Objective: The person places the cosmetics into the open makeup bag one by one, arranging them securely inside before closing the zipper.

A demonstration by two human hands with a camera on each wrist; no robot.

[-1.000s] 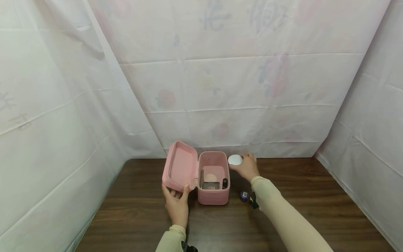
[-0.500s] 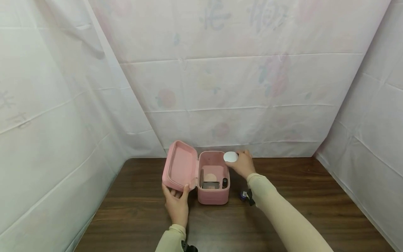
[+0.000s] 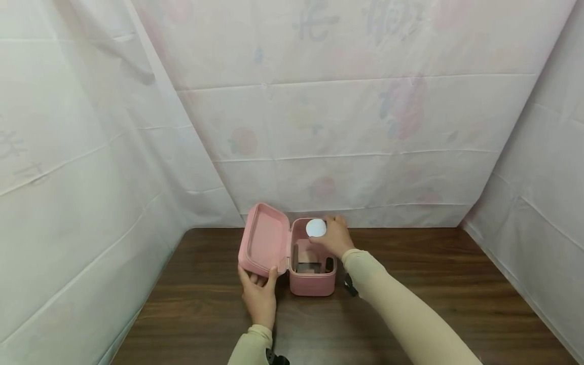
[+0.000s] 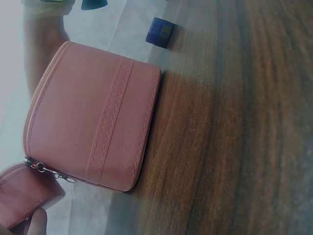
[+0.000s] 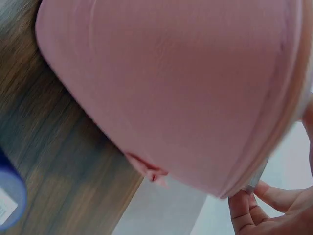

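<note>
A pink zip-up cosmetic case (image 3: 312, 285) stands on the table, its lid (image 3: 267, 235) swung out to the left. My left hand (image 3: 261, 301) grips the lid's near edge, thumb on top and fingers beneath. Over the case's far part, my right hand (image 3: 335, 237) pinches a white round-topped item (image 3: 316, 228); its lower part is hidden. Inside lie a flat dark-edged compact (image 3: 308, 267) and a small black cylinder (image 3: 329, 264). In the right wrist view, the case's side wall (image 5: 171, 83) fills most of the picture, with fingertips at its rim.
A small purple-blue jar (image 4: 160, 32) with a pale label stands on the dark wooden table (image 3: 205, 304), right of the case. White patterned cloth (image 3: 356, 126) hangs behind the table and along both sides.
My right hand has moved left with the white round-topped item, from beside the case to above its opening. The left hand keeps its grip on the lid.
</note>
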